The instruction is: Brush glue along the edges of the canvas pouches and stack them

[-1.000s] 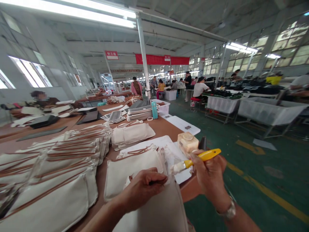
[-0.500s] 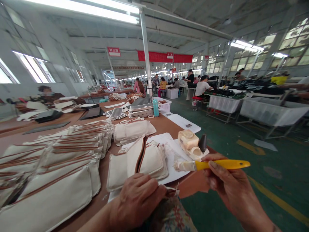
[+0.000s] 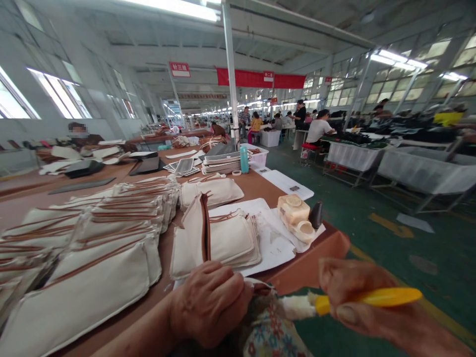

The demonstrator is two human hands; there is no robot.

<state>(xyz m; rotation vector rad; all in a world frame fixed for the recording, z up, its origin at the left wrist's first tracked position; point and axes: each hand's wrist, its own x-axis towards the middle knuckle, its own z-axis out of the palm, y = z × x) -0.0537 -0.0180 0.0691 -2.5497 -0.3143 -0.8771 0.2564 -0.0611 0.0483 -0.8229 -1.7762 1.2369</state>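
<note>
My right hand grips the yellow handle of a paintbrush. The brush's whitish bristle end points left, close to a small brown-and-white edge beside my left hand and above flower-patterned cloth. My left hand is closed at the table's near edge on a cream pouch with brown trim, which stands partly raised away from it. Under and beside that pouch lies a short stack of cream pouches on white sheets. What my left fingertips pinch is hidden.
Overlapping rows of cream pouches cover the table's left side. A stained plastic container and a dark cone-shaped nozzle stand at the right edge. Farther back are a teal bottle and a metal post. Other people sit and stand beyond.
My right hand has moved down and right with the paintbrush, bringing its bristles from above the white sheet to beside my left hand. The raised pouch leans more upright; the view has shifted slightly.
</note>
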